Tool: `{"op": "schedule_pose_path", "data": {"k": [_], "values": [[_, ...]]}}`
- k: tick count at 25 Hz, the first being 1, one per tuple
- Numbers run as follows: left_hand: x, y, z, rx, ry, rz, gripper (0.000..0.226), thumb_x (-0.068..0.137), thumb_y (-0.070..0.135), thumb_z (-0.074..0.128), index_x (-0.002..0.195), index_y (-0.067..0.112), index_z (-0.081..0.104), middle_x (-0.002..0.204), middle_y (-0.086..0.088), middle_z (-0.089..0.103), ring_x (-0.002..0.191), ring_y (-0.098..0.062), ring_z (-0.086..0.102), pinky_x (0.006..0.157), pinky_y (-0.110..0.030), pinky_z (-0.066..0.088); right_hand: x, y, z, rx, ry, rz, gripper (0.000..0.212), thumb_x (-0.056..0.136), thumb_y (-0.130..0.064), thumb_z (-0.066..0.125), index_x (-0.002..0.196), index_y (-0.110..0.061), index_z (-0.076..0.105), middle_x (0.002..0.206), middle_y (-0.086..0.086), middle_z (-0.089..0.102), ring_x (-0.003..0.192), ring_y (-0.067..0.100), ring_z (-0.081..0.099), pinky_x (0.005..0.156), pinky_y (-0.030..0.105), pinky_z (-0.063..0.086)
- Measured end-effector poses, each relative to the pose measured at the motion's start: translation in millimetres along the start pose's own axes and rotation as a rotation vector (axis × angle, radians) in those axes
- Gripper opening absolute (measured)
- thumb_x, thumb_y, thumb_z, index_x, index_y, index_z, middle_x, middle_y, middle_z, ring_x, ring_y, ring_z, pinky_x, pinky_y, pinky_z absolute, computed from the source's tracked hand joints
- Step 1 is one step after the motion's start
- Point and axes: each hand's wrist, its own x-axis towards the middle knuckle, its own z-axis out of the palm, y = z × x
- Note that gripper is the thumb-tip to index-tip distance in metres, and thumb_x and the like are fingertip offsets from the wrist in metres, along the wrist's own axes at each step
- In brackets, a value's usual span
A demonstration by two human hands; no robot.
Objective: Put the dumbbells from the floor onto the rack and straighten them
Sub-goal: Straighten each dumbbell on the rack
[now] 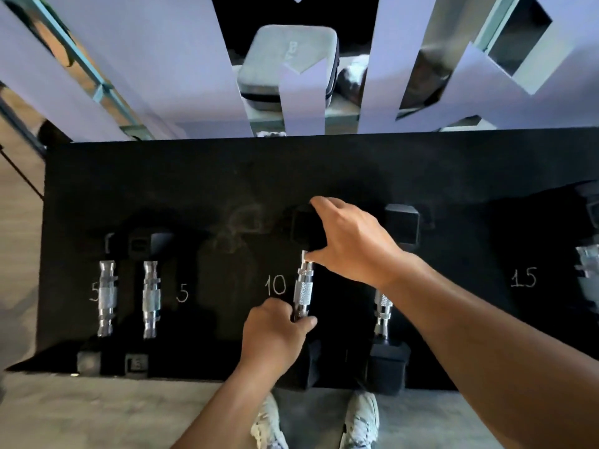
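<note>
Left hand: left hand (272, 335) has its fingers (304, 322) curled tight around the near end of the chrome handle on the middle dumbbell (303, 293), thumb side up, so it's a proper closed grip.

Right hand: right hand (353, 241) is reaching over the far end of that same dumbbell, fingers spread and clamped over the black hex head, thumb pressing down right where the handle meets the head.

Middle dumbbell: lying on the rack (227, 176), lengthways away from the person, with the chalked "10" mark (275, 285) just off the left hand's fingertips. Near head is mostly hidden under the left wrist.

Second 10 dumbbell (387, 299): just beyond the right forearm, a bit skewed compared to the held one, not touched by either hand.

5 pair (129, 296): two small dumbbells side by side, well off to the left of the left hand, with a chalked 5 on either side of them.

15 spot: chalked "15" mark (523, 277) out past the right arm, and a bigger dumbbell (588, 254) cut off at the frame edge.

Floor: pale floor (97, 413) in front of the rack, person's white sneakers (361, 419) right up against it.
</note>
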Motion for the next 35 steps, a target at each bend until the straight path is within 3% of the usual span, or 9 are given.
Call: {"op": "schedule_pose_path", "data": {"k": [8,10,13,15,18,20,24,27,35], "values": [[-4,9,19,-0.059,0.033,0.0,0.043,0.081,0.042,0.08,0.061,0.007,0.066,0.05,-0.002,0.063,0.044,-0.013,0.058,0.042,-0.02,0.041,8,3,-5,-0.017,-0.005,-0.085,0.07,0.075,-0.038,0.085,0.133,-0.018,0.052,0.114,-0.002,0.062,0.096,0.023,0.064,0.077,0.037,0.056],[-7,15,13,0.028,0.006,0.015,0.043,0.084,0.046,0.076,0.062,0.012,0.061,0.052,0.001,0.06,0.048,-0.014,0.059,0.046,-0.026,0.043,5,5,-8,-0.094,-0.016,-0.113,0.069,0.079,-0.042,0.081,0.134,-0.017,0.049,0.116,-0.002,0.063,0.099,0.022,0.064,0.089,0.037,0.054],[-15,38,-6,0.372,0.029,0.142,0.037,0.095,0.054,0.057,0.08,0.02,0.062,0.074,0.003,0.066,0.07,-0.017,0.067,0.058,-0.028,0.046,0,19,-15,-0.187,-0.023,-0.192,0.071,0.082,-0.05,0.075,0.139,-0.017,0.047,0.123,-0.003,0.063,0.116,0.022,0.062,0.116,0.045,0.034],[-20,56,-8,0.496,0.113,0.293,0.041,0.099,0.058,0.046,0.083,0.022,0.057,0.084,0.0,0.066,0.083,-0.022,0.068,0.063,-0.029,0.048,-10,41,-25,-0.142,0.058,-0.159,0.07,0.08,-0.053,0.075,0.137,-0.018,0.054,0.128,-0.005,0.063,0.122,0.021,0.058,0.113,0.039,0.037],[-22,77,12,0.387,0.01,0.392,0.054,0.095,0.064,0.049,0.066,0.018,0.041,0.068,0.0,0.056,0.075,-0.023,0.068,0.061,-0.031,0.053,-38,82,-36,0.055,0.121,0.049,0.081,0.071,-0.049,0.085,0.141,-0.023,0.053,0.134,-0.01,0.059,0.123,0.015,0.056,0.101,0.033,0.048],[-18,86,29,0.309,-0.082,0.368,0.056,0.091,0.064,0.055,0.061,0.019,0.042,0.06,0.003,0.049,0.072,-0.025,0.068,0.059,-0.031,0.051,-52,100,-35,0.124,0.09,0.096,0.087,0.063,-0.044,0.091,0.138,-0.03,0.05,0.123,-0.015,0.06,0.111,0.012,0.06,0.091,0.03,0.052],[-14,99,49,0.305,-0.109,0.334,0.045,0.09,0.061,0.058,0.074,0.02,0.052,0.074,0.003,0.058,0.085,-0.026,0.068,0.068,-0.032,0.051,-53,108,-28,0.179,0.14,0.07,0.079,0.06,-0.032,0.094,0.128,-0.029,0.054,0.105,-0.017,0.06,0.093,0.01,0.06,0.08,0.026,0.052],[-10,96,59,0.219,-0.093,0.269,0.042,0.088,0.05,0.062,0.067,0.015,0.053,0.072,-0.001,0.066,0.075,-0.026,0.069,0.064,-0.032,0.054,-50,105,-25,0.243,0.19,0.093,0.071,0.061,-0.027,0.093,0.123,-0.028,0.058,0.101,-0.015,0.063,0.091,0.008,0.059,0.079,0.028,0.054],[-6,81,63,0.131,-0.032,0.181,0.037,0.078,0.046,0.066,0.06,0.014,0.056,0.055,0.001,0.061,0.055,-0.017,0.063,0.045,-0.023,0.037,-42,90,-10,0.374,0.18,0.066,0.077,0.065,-0.023,0.092,0.131,-0.032,0.054,0.113,-0.016,0.061,0.101,0.006,0.059,0.085,0.026,0.055]]}}
